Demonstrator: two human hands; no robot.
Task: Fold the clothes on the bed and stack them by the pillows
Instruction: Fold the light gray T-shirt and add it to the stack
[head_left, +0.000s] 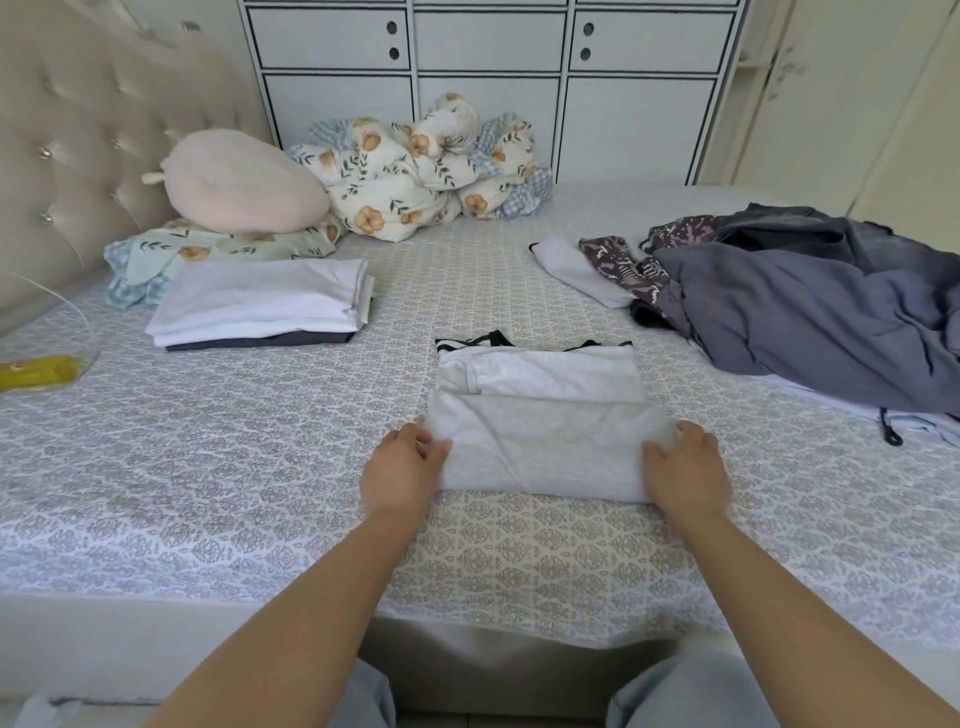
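Grey garment (540, 436), both side edges under curled left hand (402, 467) and right hand (683, 465).

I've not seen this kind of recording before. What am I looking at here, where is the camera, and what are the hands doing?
One picture, from a camera worn on a person's head, looking down at their bare arms. No robot. The left hand and right hand each hold a side of a half-folded light grey garment on the patterned bed. A folded stack lies by the pillows. Unfolded dark clothes lie in a pile to the right.
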